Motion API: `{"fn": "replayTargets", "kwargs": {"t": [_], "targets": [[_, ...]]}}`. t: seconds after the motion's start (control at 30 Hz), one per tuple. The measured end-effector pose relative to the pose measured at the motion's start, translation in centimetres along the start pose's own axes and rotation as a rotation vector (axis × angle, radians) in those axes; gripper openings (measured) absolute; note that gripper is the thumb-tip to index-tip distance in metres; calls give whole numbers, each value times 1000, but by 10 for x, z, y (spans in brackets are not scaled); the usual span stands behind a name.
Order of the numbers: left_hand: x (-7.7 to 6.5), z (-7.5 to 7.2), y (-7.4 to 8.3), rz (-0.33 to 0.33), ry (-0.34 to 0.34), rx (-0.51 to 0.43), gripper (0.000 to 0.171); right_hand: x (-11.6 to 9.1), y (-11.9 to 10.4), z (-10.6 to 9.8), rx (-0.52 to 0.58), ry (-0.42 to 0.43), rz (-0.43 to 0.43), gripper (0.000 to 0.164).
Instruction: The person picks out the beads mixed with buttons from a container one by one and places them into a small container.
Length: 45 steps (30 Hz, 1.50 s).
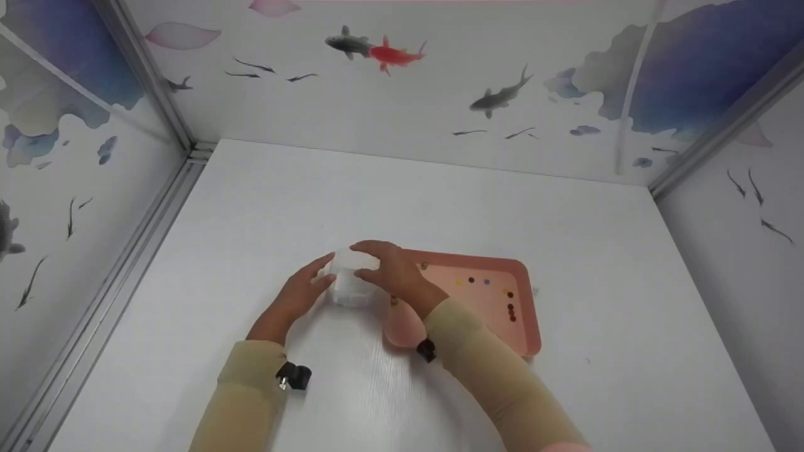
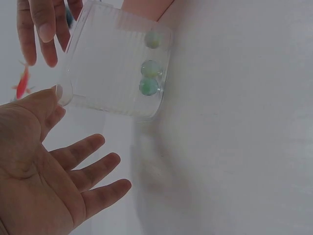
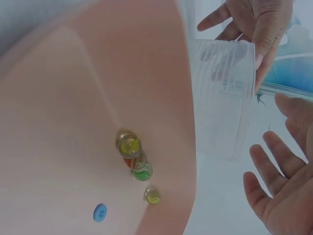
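Note:
A clear plastic box (image 1: 353, 285) stands on the white table, with three greenish glass marbles (image 2: 152, 68) showing through its wall in the left wrist view. My left hand (image 1: 296, 294) is at its left side. In the left wrist view that thumb touches the box's corner tab, while the other fingers extend loosely apart. My right hand (image 1: 399, 273) reaches across from the right, thumb and index fingertips spread near the box's upper right side. In the right wrist view its fingers (image 3: 276, 154) are relaxed and hold nothing.
A pink tray (image 1: 526, 301) lies right of the box, partly hidden under the right forearm. Several small buttons (image 1: 510, 307) are spread in it. Glass marbles (image 3: 142, 171) and a blue button (image 3: 100, 212) lie near its edge. Printed wall panels (image 1: 402, 113) enclose the table.

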State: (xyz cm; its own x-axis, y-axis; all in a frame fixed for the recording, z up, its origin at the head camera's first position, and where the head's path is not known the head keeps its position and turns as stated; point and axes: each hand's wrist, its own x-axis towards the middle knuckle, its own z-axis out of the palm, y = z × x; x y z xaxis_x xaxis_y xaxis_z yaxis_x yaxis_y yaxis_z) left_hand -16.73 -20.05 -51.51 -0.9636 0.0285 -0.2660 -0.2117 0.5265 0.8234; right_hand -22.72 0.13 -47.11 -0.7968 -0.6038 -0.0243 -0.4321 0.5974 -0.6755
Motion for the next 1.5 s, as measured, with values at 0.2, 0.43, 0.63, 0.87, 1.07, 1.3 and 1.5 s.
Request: {"fn": "replayTargets", "kwargs": {"t": [0.2, 0.43, 0.63, 0.87, 1.07, 1.3, 1.5], "targets": [[0, 0, 0, -10, -8, 11, 55, -4, 1, -3, -80, 4, -50, 59], [0, -1, 0, 19, -8, 21, 55, -9, -1, -7, -262, 11, -53, 72], [-1, -1, 1, 11, -3, 27, 55, -11, -1, -8, -386, -19, -31, 87], [-1, -1, 1, 13, 3, 26, 55, -15, 0, -14, -439, -28, -7, 92], [-2, 0, 2, -9, 7, 13, 54, -19, 3, -19, -433, -25, 2, 93], [0, 1, -1, 18, 3, 26, 54, -23, 7, -26, -448, -31, 6, 91], [0, 0, 0, 8, -1, 32, 55, -25, 15, -31, -435, -34, -1, 89]]}}
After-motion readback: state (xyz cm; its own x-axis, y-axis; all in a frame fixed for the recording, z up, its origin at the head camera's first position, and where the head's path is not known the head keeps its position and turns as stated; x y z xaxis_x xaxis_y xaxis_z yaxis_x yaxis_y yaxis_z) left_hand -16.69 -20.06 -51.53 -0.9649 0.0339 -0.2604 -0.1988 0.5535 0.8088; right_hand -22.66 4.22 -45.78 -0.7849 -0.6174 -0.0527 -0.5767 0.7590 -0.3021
